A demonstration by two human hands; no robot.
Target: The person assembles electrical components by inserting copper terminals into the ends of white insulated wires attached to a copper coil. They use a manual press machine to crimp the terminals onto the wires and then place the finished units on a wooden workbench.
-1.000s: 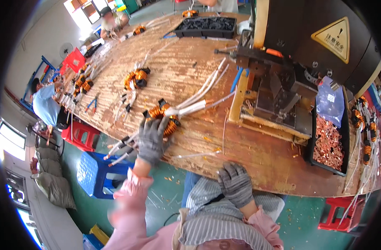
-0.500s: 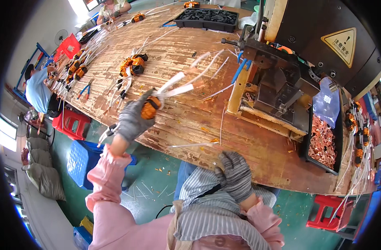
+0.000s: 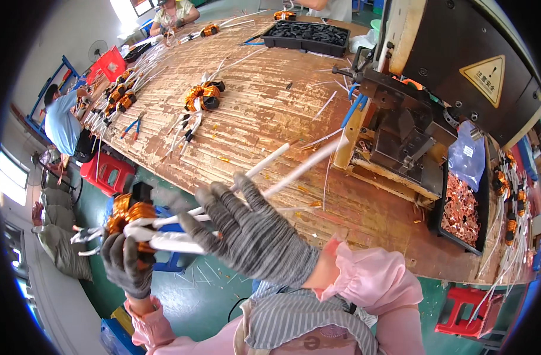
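My left hand [image 3: 127, 269], in a grey knit glove, is closed around the lower side of a copper-wound coil [image 3: 128, 214] with black end blocks. The coil is held up past the table's near edge, on the left. Thick white-sleeved leads [image 3: 175, 241] run rightward from it, and long ones stretch over the table. Across these leads lies my right hand [image 3: 261, 242], gloved alike, its fingers stretched and spread. Whether its fingertips touch the leads I cannot tell. Another copper coil [image 3: 201, 99] with white leads rests on the tabletop.
A dark press machine [image 3: 406, 118] stands at the right. Beside it is a black tray of copper terminals [image 3: 459, 210]. A black tray of dark pieces [image 3: 306, 38] sits at the far side. Pliers [image 3: 131, 127] and more coils [image 3: 120, 97] lie left, near people working.
My left hand has brought the coil leftward and nearer to me, off the tabletop. My right hand has risen from the table's near edge to the leads, its fingers spreading.
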